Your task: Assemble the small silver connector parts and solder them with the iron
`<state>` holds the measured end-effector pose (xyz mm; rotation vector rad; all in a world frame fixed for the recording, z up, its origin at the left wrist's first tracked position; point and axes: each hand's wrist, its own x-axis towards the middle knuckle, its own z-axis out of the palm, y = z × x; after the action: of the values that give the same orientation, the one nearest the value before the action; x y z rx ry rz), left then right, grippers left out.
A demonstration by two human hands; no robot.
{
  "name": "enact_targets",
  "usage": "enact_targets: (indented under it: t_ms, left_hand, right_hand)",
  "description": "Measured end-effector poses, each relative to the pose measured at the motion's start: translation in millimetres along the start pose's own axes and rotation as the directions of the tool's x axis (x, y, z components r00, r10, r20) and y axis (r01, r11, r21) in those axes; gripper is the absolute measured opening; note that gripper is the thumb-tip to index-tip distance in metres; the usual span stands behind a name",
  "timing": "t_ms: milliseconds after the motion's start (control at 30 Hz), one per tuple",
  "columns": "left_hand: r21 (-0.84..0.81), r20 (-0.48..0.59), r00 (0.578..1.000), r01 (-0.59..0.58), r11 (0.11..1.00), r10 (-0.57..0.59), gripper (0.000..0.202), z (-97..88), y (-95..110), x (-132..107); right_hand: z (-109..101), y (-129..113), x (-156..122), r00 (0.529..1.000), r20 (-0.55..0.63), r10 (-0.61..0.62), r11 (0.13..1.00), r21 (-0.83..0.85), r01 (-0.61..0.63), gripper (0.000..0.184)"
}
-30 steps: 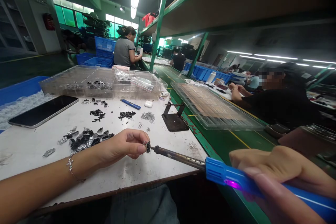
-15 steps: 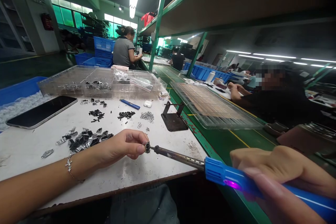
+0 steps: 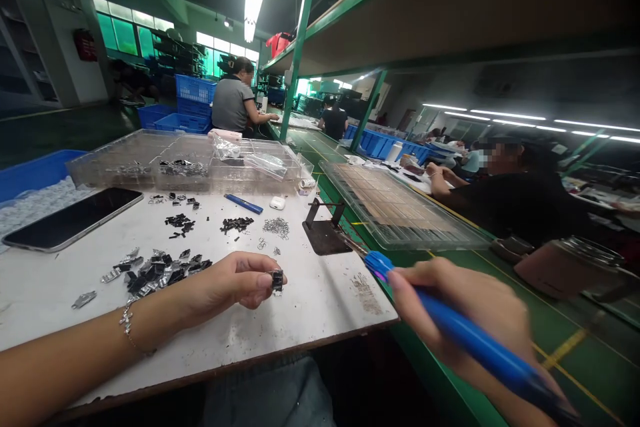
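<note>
My left hand (image 3: pixel 230 287) rests on the white table (image 3: pixel 310 300) and pinches a small black and silver part (image 3: pixel 277 281) between thumb and forefinger. My right hand (image 3: pixel 465 320) grips the blue handle of a soldering iron (image 3: pixel 450 330). The iron's metal tip (image 3: pixel 345 241) points toward the black metal stand (image 3: pixel 324 232), away from the part. A pile of similar small black and silver parts (image 3: pixel 155 267) lies just beyond my left wrist.
A phone (image 3: pixel 70 217) lies at the left, with clear compartment trays (image 3: pixel 185 160) behind. More small parts (image 3: pixel 237 223), a blue pen (image 3: pixel 243 203) and a clear tray (image 3: pixel 400 203) on the green conveyor sit further back. Other people work at the right and far back.
My right hand has drawn the soldering iron off the part and swung its tip up and back toward the black stand. My left hand still pinches the part.
</note>
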<state>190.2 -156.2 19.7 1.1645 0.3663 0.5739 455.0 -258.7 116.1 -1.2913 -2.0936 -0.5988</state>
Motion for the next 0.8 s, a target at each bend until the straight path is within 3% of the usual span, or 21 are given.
enact_targets:
  t_ms: [100,167,233,333,433,533,633,800]
  left_hand:
    - [0.023,0.0,1.0,-0.011,1.0,0.011,0.027,-1.0,0,-1]
    - [0.092,-0.041,0.999,-0.021,0.996,0.025,0.025,0.6,2,-1]
    - [0.242,-0.116,0.992,-0.013,0.97,0.042,0.021,4.2,5,-2]
    - [0.586,-0.224,0.962,0.004,0.811,0.157,0.013,12.1,8,-5]
    - [0.837,-0.217,0.929,0.02,0.547,0.299,0.01,20.0,7,-7]
    - [0.925,-0.153,0.931,0.016,0.379,0.332,0.012,24.6,4,-9]
    - [0.953,-0.092,0.938,-0.015,0.303,0.335,0.013,24.1,1,-9]
    - [0.965,-0.041,0.934,-0.055,0.257,0.355,0.012,18.3,-1,-7]
  right_hand:
    - [27,10,4,0.989,0.144,-0.043,0.998,-0.044,0.05,0.016]
    - [43,20,1,0.951,0.3,-0.071,0.992,-0.082,0.1,0.016]
    - [55,29,-3,0.874,0.472,-0.114,0.979,-0.095,0.179,0.011]
    - [71,38,-9,0.762,0.634,-0.134,0.954,-0.126,0.273,0.036]
    - [87,44,-17,0.737,0.664,-0.126,0.937,-0.165,0.309,0.039]
    - [98,48,-23,0.742,0.661,-0.113,0.935,-0.182,0.304,0.04]
    - [100,49,-25,0.75,0.656,-0.087,0.939,-0.198,0.282,0.04]
    - [94,50,-21,0.743,0.665,-0.075,0.935,-0.212,0.284,0.044]
